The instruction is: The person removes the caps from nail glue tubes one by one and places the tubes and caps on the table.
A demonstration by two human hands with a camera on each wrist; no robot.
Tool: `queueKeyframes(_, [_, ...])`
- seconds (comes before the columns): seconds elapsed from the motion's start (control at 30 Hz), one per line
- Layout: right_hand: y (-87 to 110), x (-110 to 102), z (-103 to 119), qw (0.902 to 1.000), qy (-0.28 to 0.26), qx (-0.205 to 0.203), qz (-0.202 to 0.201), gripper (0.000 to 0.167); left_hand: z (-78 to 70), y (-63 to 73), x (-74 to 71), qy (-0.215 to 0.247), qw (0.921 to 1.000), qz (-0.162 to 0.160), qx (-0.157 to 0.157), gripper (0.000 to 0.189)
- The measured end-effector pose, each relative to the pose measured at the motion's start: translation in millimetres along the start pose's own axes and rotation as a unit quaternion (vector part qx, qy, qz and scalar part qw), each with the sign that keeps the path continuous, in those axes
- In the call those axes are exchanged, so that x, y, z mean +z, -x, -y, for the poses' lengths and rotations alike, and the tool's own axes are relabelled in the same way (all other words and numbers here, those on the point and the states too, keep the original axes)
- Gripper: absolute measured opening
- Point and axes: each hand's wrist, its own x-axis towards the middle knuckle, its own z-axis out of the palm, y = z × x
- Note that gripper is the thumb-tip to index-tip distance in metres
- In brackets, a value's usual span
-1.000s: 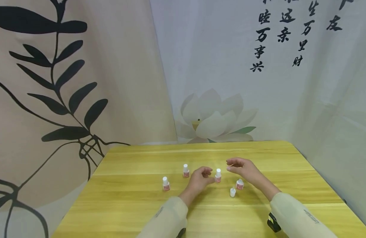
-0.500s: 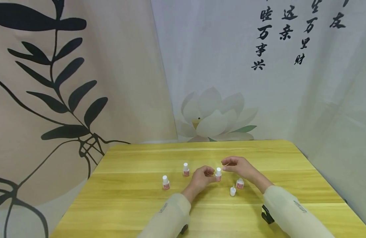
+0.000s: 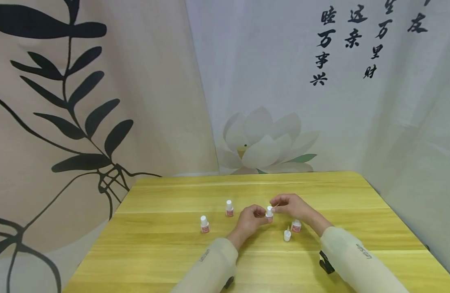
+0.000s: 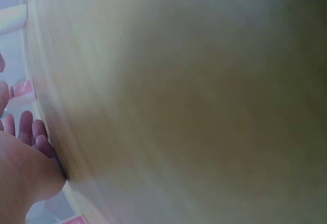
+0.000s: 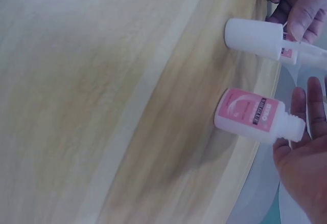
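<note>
Several small white bottles with pink labels stand on the wooden table. My left hand (image 3: 251, 219) grips a capped bottle (image 3: 269, 213), thumb across its front. My right hand (image 3: 291, 205) reaches in from the other side, thumb right at the white cap and index finger spread above it. Just in front of the right hand is an uncapped bottle (image 5: 250, 112), upright with its threaded neck bare. Beside it a removed cap (image 5: 254, 37) stands on its top, its thin applicator pointing up. In the left wrist view only part of a hand (image 4: 28, 168) shows at the edge.
Two more capped bottles stand to the left of my left hand, one nearer (image 3: 204, 224) and one farther back (image 3: 229, 208). The table (image 3: 166, 260) ends at a printed cloth backdrop (image 3: 166, 101). A dark strap (image 3: 326, 262) hangs under the right sleeve.
My right hand has moved left to the capped bottle's cap. My left hand, beside the bottle at first, has moved slightly right and now wraps round it. The other bottles stay put.
</note>
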Motion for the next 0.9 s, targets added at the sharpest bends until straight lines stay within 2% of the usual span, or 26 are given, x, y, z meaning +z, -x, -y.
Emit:
queueKeyframes(0.23, [-1.0, 2.0, -3.7, 1.0000, -0.002, 0.008, 0.002, 0.036, -0.4, -0.2, 3.0, -0.012, 0.9999, -0.007, 0.009, 0.023])
queueKeyframes(0.47, [-1.8, 4.9, -3.0, 0.9998, 0.013, 0.015, -0.006, 0.024, 1.6, -3.0, 4.7, -0.012, 0.9997, -0.009, 0.016, 0.017])
queueKeyframes(0.9, [-2.3, 9.8, -2.6, 0.9989, 0.028, 0.030, -0.023, 0.016, 1.3, -3.3, 2.6, -0.019, 0.9997, -0.002, 0.011, 0.016])
